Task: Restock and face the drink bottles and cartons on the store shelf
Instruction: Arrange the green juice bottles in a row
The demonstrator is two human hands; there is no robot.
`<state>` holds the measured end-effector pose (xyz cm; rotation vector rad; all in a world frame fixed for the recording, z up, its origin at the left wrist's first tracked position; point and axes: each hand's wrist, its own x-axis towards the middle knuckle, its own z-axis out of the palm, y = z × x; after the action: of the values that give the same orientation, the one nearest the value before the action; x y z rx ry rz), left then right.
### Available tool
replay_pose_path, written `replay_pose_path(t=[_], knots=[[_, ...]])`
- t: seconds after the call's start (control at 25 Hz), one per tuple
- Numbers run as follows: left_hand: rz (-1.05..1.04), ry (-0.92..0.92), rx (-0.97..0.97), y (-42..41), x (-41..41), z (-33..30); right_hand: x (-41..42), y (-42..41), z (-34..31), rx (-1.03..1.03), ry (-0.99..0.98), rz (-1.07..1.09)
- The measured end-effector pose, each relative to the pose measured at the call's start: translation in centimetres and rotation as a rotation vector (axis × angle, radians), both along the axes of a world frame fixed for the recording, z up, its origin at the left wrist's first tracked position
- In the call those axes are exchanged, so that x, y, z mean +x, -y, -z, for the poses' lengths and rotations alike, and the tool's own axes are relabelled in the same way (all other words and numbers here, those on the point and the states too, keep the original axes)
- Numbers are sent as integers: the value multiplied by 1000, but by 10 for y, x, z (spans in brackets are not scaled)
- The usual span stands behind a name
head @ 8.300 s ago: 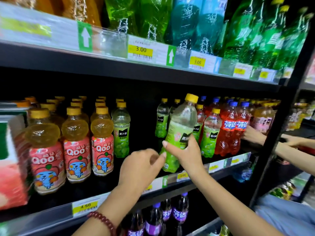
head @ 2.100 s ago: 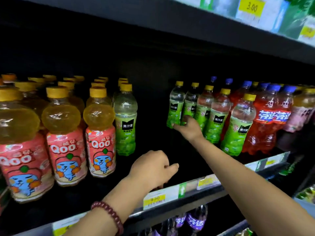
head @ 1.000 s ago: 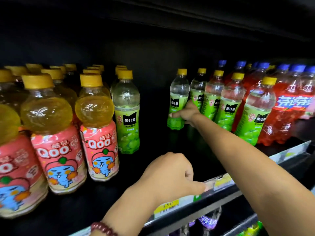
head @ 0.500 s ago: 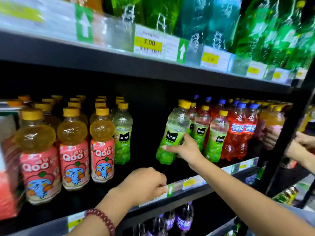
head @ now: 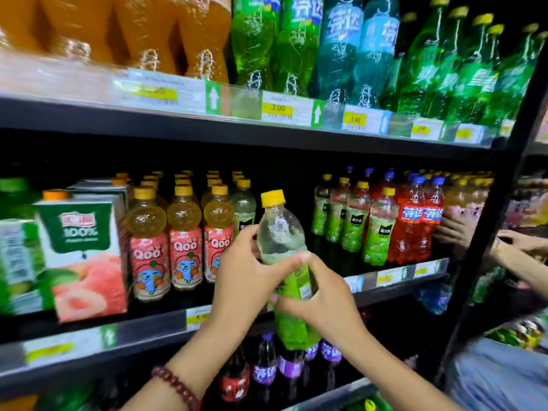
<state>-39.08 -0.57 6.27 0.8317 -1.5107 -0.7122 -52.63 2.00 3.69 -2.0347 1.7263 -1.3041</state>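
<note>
Both hands carry 1 green grape-juice bottle [head: 284, 262] in front of the middle shelf [head: 148, 324], clear of its front lip and tipped a little, its yellow cap [head: 272, 198] toward the upper left. The left hand [head: 252, 280] wraps the clear shoulder and upper label, thumb on the near side and fingers [head: 244, 235] curled round the far side. The right hand [head: 323, 304] grips lower, fingers closed across the green label, with the base showing below the palm.

It looks full or nearly so, the liquid standing high in the shoulder, so I judge it moderately heavy for its size and heaviest toward the base. The thin clear plastic will likely give a little under a hard squeeze, and the smooth shoulder could be slick; the label band and the narrower waist are the surest places to hold. The cap is a poor handle for carrying but a fair guide for turning the label forward.

On the shelf, to the left, stand 3 front Qoo bottles [head: 185, 241] with 1 matching green bottle [head: 243, 209] just right of them. Further right, past a dark gap, is a row of green bottles [head: 378, 229] next to red soda bottles [head: 410, 223]. The gap seems the natural slot, though the blur makes its depth hard to judge. Peach juice cartons [head: 86, 256] fill the far left. Another person's hands [head: 453, 232] work at the right post.
</note>
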Motion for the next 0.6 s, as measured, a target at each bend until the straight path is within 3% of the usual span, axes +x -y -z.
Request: replay_pose_path(t=[0.12, 0.24, 0.4, 0.48, 0.6], knots=[[-108, 19, 21, -13, 8, 2, 15, -19, 7, -42, -43, 14], [-22, -21, 1, -21, 16, -4, 14, -29, 9, 8, 118, -153], [202, -415, 122, -27, 20, -8, 10, -52, 15, 479, 829, -652], [275, -476, 168, -31, 17, -12, 17, -62, 18, 549, 1043, -786], [247, -359, 156, -39, 19, -19, 36, -71, 16, 292, 873, -566]])
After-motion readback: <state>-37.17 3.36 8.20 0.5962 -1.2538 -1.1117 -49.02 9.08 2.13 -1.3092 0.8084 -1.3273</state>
